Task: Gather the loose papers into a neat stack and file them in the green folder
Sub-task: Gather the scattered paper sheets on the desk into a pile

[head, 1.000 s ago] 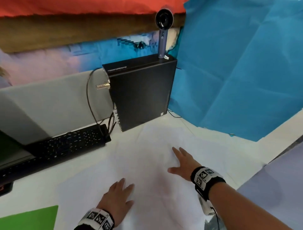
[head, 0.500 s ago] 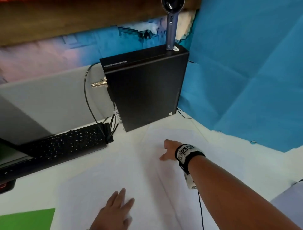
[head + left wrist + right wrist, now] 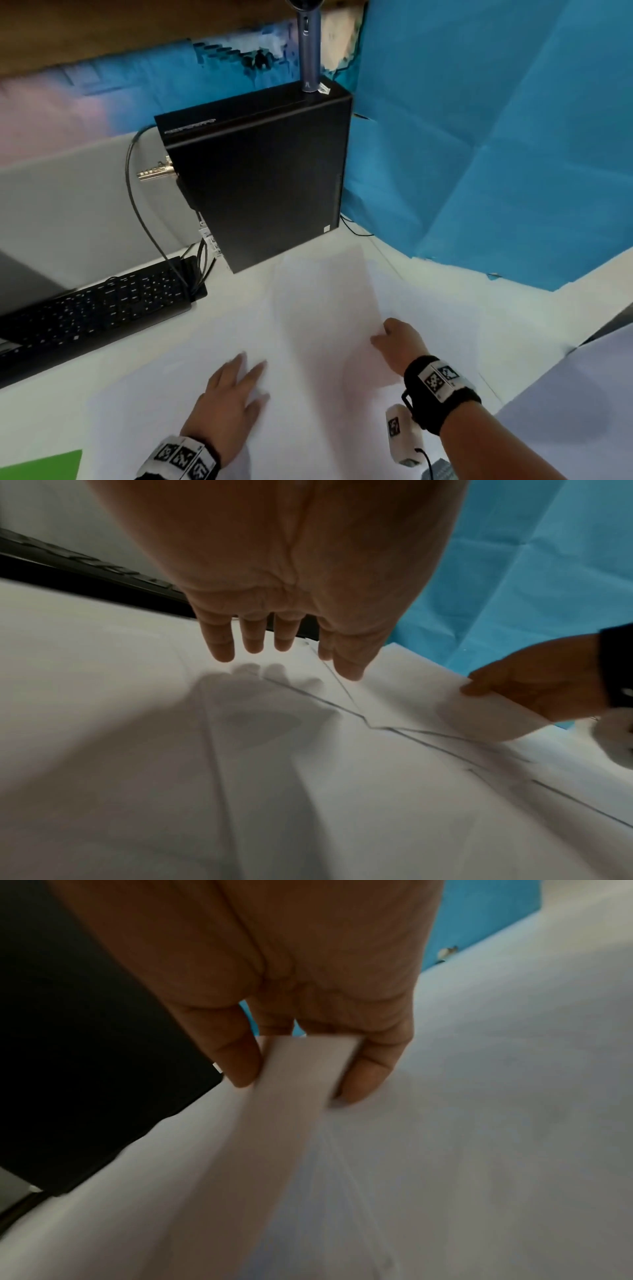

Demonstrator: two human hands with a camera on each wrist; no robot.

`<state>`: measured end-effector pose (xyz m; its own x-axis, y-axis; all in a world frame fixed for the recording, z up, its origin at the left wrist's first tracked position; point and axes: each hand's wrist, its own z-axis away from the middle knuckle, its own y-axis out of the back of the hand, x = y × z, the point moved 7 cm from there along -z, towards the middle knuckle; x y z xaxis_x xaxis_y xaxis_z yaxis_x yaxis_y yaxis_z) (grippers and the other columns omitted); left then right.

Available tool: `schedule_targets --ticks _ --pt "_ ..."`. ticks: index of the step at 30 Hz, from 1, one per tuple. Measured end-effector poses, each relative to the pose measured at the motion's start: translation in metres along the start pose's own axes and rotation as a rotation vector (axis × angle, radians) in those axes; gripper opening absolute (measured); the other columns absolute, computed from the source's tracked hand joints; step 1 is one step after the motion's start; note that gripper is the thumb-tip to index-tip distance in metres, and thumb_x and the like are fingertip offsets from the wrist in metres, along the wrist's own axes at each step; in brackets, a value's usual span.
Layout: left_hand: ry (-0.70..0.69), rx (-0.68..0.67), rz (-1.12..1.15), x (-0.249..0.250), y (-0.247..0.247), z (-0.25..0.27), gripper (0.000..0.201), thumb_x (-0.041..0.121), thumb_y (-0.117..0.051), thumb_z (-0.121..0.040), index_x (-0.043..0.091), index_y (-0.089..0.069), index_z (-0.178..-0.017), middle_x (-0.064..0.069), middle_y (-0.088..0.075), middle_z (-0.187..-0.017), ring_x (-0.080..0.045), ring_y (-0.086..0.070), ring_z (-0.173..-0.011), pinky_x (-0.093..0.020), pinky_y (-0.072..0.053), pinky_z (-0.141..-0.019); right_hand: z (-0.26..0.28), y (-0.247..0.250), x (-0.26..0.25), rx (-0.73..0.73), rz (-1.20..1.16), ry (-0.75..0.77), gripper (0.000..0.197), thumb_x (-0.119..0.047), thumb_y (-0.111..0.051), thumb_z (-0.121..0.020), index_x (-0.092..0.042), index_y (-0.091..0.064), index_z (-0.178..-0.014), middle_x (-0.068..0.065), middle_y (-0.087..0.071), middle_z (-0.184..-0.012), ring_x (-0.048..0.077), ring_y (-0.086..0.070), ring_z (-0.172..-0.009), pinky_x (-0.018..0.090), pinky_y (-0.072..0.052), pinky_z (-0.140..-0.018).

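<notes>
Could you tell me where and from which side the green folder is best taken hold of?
Probably by its right edge, coming from the right and sliding fingers under it. The green folder lies flat at the table's near-left corner, apart from the papers, with only its upper right part in view. The left hand, flat on the papers, is nearest.

Nothing here can actually be read. The black computer tower (image 3: pixel 260 178) standing at the back of the desk (image 3: pixel 428 274) has a pale strip of lettering along its top edge and a tiny sticker at its lower front corner, both too blurred to make out. The keyboard (image 3: pixel 96 311) at the left edge shows white key legends, only as smudges. The bands on both wrists carry black-and-white square code markers, patterns and not words.
</notes>
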<state>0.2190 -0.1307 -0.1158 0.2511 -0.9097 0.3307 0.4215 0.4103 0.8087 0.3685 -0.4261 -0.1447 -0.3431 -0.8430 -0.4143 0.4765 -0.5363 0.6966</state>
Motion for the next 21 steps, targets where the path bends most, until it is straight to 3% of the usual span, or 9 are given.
schedule_targets --ticks 3,4,6,8,11,14,16,19,21 --pt "0.032 -0.062 -0.014 0.003 -0.006 -0.017 0.063 0.057 -0.035 -0.097 0.044 -0.014 -0.154 -0.001 -0.003 -0.167 -0.026 -0.006 -0.152 -0.038 -0.016 -0.122 0.006 0.003 0.013 0.067 -0.212 -0.054 0.021 -0.034 -0.067 -0.086 -0.017 -0.054 -0.087 0.012 -0.056 -0.105 0.033 -0.061 -0.094 0.031 -0.045 -0.077" --pt "0.038 -0.08 -0.033 0.004 -0.008 -0.021 0.062 0.057 -0.035 -0.097 0.043 -0.015 -0.154 -0.002 -0.003 -0.167 -0.027 -0.006 -0.151 -0.04 -0.017 -0.122 0.006 0.005 0.017 0.079 -0.288 -0.093 0.027 -0.036 -0.069 -0.086 -0.017 -0.057 -0.101 0.012 -0.053 -0.111 0.034 -0.061 -0.096 0.032 -0.047 -0.079" --pt "0.051 -0.121 -0.082 0.002 -0.014 -0.026 0.063 0.058 -0.034 -0.096 0.041 -0.018 -0.154 -0.003 -0.003 -0.167 -0.03 -0.006 -0.151 -0.041 -0.018 -0.121 0.0 0.002 0.019 0.056 -0.467 -0.158 0.047 -0.044 -0.071 -0.08 -0.018 -0.054 -0.116 0.017 -0.056 -0.116 0.037 -0.065 -0.093 0.035 -0.05 -0.071" --pt "0.058 -0.142 -0.112 0.002 -0.017 -0.027 0.064 0.06 -0.034 -0.095 0.04 -0.02 -0.154 -0.003 -0.001 -0.167 -0.031 -0.005 -0.151 -0.042 -0.019 -0.121 -0.013 -0.005 0.02 -0.002 -0.558 -0.18 0.059 -0.052 -0.072 -0.069 -0.018 -0.054 -0.113 0.02 -0.063 -0.112 0.036 -0.068 -0.089 0.037 -0.056 -0.063" --pt "0.048 -0.144 -0.15 0.003 -0.016 -0.025 0.063 0.058 -0.035 -0.095 0.039 -0.021 -0.154 -0.004 -0.001 -0.167 -0.031 -0.005 -0.15 -0.042 -0.021 -0.121 -0.043 -0.021 0.026 -0.061 -0.538 -0.165 0.086 -0.064 -0.07 -0.049 -0.008 -0.06 -0.114 0.02 -0.07 -0.11 0.036 -0.071 -0.092 0.049 -0.061 -0.079" --pt "0.033 -0.144 -0.129 0.003 -0.014 -0.024 0.063 0.058 -0.036 -0.095 0.039 -0.023 -0.154 -0.002 -0.001 -0.167 -0.029 -0.003 -0.151 -0.042 -0.019 -0.121 -0.029 -0.01 0.003 -0.077 -0.483 -0.155 0.078 -0.055 -0.073 -0.071 -0.006 -0.054 -0.128 0.015 -0.064 -0.117 0.033 -0.065 -0.101 0.036 -0.048 -0.078" --pt "0.029 -0.141 -0.115 0.0 -0.015 -0.023 0.064 0.058 -0.037 -0.094 0.039 -0.023 -0.153 -0.001 -0.001 -0.167 -0.028 -0.003 -0.151 -0.042 -0.018 -0.122 -0.025 -0.007 -0.005 -0.084 -0.432 -0.161 0.074 -0.048 -0.069 -0.084 -0.003 -0.05 -0.138 0.016 -0.06 -0.134 0.037 -0.062 -0.117 0.037 -0.046 -0.086" --pt "0.028 -0.123 -0.092 -0.004 -0.016 -0.024 0.064 0.06 -0.037 -0.093 0.04 -0.024 -0.153 0.002 -0.002 -0.167 -0.026 -0.002 -0.152 -0.042 -0.019 -0.121 -0.025 -0.003 -0.016 -0.021 -0.319 -0.154 0.066 -0.047 -0.063 -0.088 -0.006 -0.053 -0.138 0.017 -0.057 -0.139 0.037 -0.058 -0.12 0.038 -0.048 -0.098" --pt "0.023 -0.117 -0.073 -0.006 -0.018 -0.024 0.065 0.061 -0.037 -0.093 0.041 -0.025 -0.153 0.003 -0.001 -0.167 -0.024 -0.001 -0.152 -0.042 -0.018 -0.122 -0.026 -0.005 -0.02 -0.021 -0.375 -0.171 0.066 -0.043 -0.066 -0.086 -0.005 -0.05 -0.137 0.017 -0.057 -0.136 0.036 -0.059 -0.119 0.038 -0.048 -0.095"
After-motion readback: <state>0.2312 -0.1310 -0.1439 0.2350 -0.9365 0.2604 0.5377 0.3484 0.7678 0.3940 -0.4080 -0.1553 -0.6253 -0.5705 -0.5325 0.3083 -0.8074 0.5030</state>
